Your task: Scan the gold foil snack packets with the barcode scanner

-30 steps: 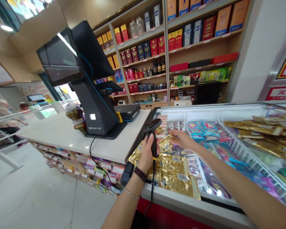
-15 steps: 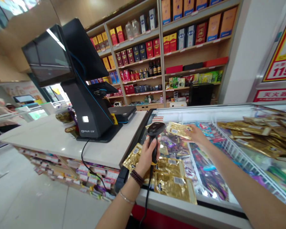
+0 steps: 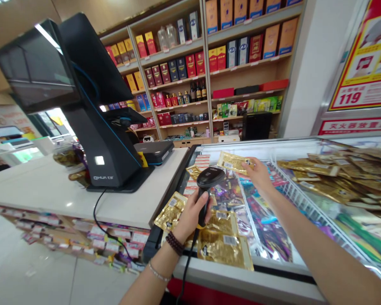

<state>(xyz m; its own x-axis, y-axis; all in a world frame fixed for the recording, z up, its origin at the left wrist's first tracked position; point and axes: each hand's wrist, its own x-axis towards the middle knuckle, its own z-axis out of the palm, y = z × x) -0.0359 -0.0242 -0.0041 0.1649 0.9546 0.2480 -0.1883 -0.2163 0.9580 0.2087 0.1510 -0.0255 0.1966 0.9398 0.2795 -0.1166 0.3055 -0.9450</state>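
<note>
My left hand (image 3: 193, 212) is closed round the handle of a black corded scanner (image 3: 210, 176), whose head points away over the glass top. My right hand (image 3: 257, 171) pinches the right end of a small gold packet (image 3: 233, 162), held up beyond the scanner with a barcode label showing. Below and around my left hand, several gold packets lie on the glass: a large one (image 3: 225, 249) at the near edge, one (image 3: 222, 222) behind it and one (image 3: 171, 210) to the left. A smaller gold packet (image 3: 193, 171) lies behind the scanner.
A black checkout terminal (image 3: 104, 148) stands on the white counter (image 3: 127, 207) at the left. The freezer's near edge (image 3: 273, 277) runs below my arms. Many gold packets (image 3: 346, 173) are heaped at the right. Stocked shelves (image 3: 178, 84) rise behind. The scanner's cable (image 3: 187, 267) hangs over the edge.
The view has turned somewhat to the right. My right hand has raised the gold packet a little, and a gap now shows between it and the scanner's head. My left hand still grips the scanner.
</note>
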